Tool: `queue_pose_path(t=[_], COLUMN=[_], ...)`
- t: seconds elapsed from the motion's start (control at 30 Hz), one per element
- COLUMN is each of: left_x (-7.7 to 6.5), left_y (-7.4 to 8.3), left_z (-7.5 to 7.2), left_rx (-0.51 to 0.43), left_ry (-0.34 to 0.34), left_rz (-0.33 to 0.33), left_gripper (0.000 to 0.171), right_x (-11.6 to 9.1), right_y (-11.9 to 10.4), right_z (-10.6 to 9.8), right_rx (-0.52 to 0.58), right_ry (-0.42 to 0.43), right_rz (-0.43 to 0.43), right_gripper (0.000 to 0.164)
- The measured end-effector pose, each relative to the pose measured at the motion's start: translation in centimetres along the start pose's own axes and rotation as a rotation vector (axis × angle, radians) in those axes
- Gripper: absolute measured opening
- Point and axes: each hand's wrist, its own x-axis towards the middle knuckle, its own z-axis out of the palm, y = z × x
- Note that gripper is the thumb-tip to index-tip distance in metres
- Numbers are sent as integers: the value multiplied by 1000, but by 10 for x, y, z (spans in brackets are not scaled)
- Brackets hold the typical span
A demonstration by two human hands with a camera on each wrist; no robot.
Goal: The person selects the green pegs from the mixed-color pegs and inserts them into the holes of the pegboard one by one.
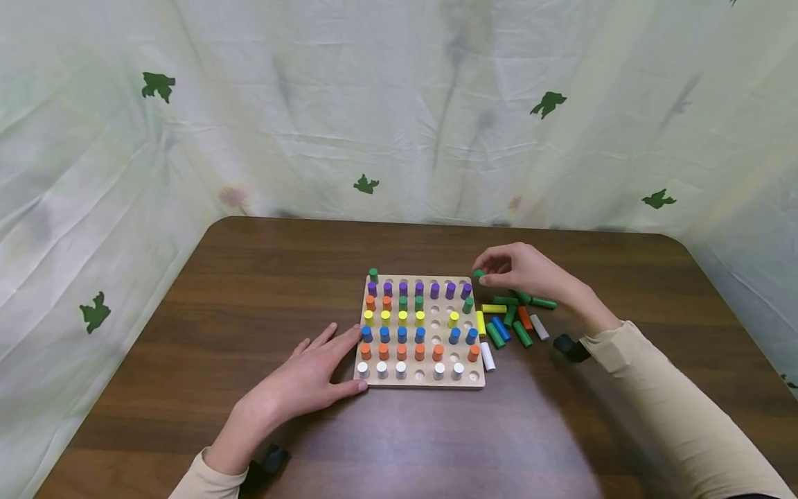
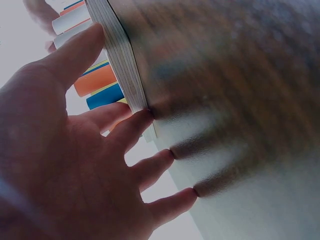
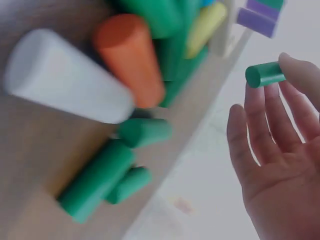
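A wooden pegboard (image 1: 436, 323) with rows of coloured pegs lies flat on the table. My left hand (image 1: 314, 371) rests at its left side, fingers spread, the thumb at the near left corner. In the left wrist view the fingertips (image 2: 145, 116) touch the board's edge and the tabletop. Beyond the board's far right corner, my right hand (image 1: 520, 269) pinches a green peg (image 3: 265, 75) between thumb and fingers, held above the table. One green peg (image 1: 373, 274) stands at the far left corner of the board. Some holes, mostly toward the right side, hold no peg.
Loose pegs lie in a pile right of the board: several green ones (image 1: 522, 334), two yellow, a blue peg (image 1: 501, 328), an orange peg (image 1: 525, 318) and a white peg (image 1: 539, 327). Another white peg (image 1: 488, 357) lies against the board's right edge. A pale curtain (image 1: 399, 111) hangs behind the table.
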Motion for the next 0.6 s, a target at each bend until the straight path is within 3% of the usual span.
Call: queue_pose_path(t=[0.27, 0.6], left_x=[0, 1], left_y=[0, 2], left_z=[0, 0], left_rx=[1, 6], left_ry=[-2, -17], left_rz=[-5, -22], left_gripper=[88, 89], right_x=[11, 36], right_y=[-25, -47], right_z=[-10, -2], right_rx=[94, 129], right_ry=[5, 8], right_rz=[-53, -129], right_gripper=[21, 20])
